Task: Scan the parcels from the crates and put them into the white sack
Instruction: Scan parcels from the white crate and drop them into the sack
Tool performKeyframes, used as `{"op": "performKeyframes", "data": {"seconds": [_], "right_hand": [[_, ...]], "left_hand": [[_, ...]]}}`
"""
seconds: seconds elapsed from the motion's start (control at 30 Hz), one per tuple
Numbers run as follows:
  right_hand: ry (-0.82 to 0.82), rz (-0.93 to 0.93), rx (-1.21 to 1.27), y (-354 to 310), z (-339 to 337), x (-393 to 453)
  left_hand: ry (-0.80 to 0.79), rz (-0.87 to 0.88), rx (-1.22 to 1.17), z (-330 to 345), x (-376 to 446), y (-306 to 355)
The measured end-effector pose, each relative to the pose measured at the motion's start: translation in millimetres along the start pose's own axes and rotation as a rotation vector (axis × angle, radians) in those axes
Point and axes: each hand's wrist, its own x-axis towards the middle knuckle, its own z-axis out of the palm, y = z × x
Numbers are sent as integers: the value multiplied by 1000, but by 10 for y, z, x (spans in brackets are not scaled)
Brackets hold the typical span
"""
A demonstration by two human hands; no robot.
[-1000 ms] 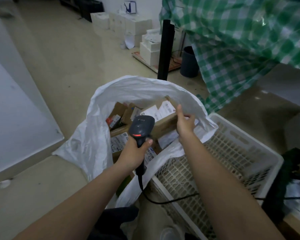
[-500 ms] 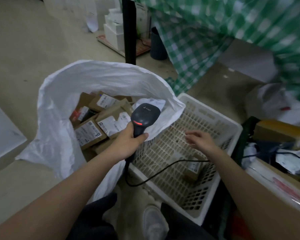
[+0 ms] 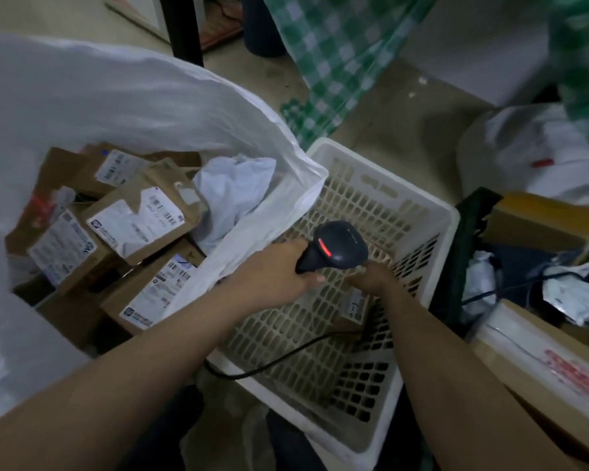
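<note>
Down in the white slotted plastic crate (image 3: 381, 212) lies one small brown cardboard parcel (image 3: 354, 309), against the crate's right wall, with a white label on its top face. The right hand (image 3: 374, 277) reaches onto that parcel; its fingers are hidden behind the scanner head, so I cannot tell whether they have closed on the box or only touch it. The left hand (image 3: 279, 270) has its fingers wrapped tight round the grip of a black corded handheld barcode scanner (image 3: 334, 246), whose red light bar glows and whose head hangs just above the parcel. A black cable (image 3: 286, 355) trails from the scanner over the crate's near rim.

Judging by this, the task looks well advanced: no other parcel shows on the crate's visible floor, so this seems to be the last one here, not yet scanned or lifted. Left of the crate, touching it, the big white woven plastic sack (image 3: 123, 96) stands open and holds a heap of brown cardboard parcels (image 3: 140, 212) plus a crumpled white poly mailer (image 3: 235, 188). Whether other crates remain I cannot tell.

Each parcel carries a white shipping label with barcodes and a small blue logo, but the print is too blurred to read. Right of the crate, a brown carton with clear tape (image 3: 541, 368) bears red lettering, also illegible. A green-and-white checked cloth (image 3: 337, 56) hangs beyond.
</note>
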Motion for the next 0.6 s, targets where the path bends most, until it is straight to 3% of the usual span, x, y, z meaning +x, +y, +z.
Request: {"op": "performKeyframes", "data": {"seconds": [0.3,0.6], "right_hand": [[-29,169,3,167,369,461],[302,56,667,-9,175,32]], "left_hand": [[123,13,20,104,334,-75],[164,-24,-72,-113,92,160]]}}
